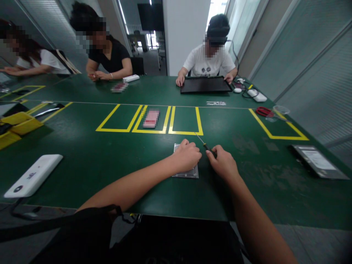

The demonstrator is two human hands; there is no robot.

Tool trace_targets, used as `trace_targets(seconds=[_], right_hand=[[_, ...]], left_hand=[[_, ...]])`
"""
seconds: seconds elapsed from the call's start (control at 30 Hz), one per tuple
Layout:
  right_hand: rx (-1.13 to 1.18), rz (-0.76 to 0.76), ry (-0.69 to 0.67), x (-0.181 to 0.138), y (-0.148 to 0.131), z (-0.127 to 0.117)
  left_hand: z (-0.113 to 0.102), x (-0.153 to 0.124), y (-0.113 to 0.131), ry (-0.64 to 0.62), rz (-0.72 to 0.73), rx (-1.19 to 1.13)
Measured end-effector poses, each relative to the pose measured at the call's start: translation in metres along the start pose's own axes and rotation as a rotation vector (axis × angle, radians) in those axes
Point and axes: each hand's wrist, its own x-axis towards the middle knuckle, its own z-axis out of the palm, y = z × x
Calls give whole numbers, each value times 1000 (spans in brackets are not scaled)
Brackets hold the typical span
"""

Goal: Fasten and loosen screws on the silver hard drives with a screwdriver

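My right hand (pixel 224 161) is closed round the dark handle of a screwdriver (pixel 206 147), whose thin shaft points away and to the left. Under my left hand (pixel 187 156) lies a flat silver rectangular metal piece that looks like a hard drive (pixel 187 173), flat on the green table. Most of its top is covered by that hand. The left fingers are curled together; whatever may be between them is hidden. The screwdriver tip is beyond the metal piece, apart from it.
Yellow tape (pixel 115 129) marks boxes on the table (pixel 110 146); a pink packet (pixel 151 118) lies in one. A white power bank (pixel 34 175) sits left, a labelled drive (pixel 316 161) right. Across, a person (pixel 209 60) holds a black panel (pixel 206 85). Yellow bins (pixel 23 123) stand far left.
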Motion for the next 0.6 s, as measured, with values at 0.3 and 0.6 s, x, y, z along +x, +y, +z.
trace_targets(seconds=[0.3, 0.6], right_hand=[[-1, 6, -16, 0, -1, 0], [-10, 11, -25, 0, -2, -1]], left_hand=[[-1, 1, -3, -48, -66, -80], [-1, 6, -10, -154, -238, -282]])
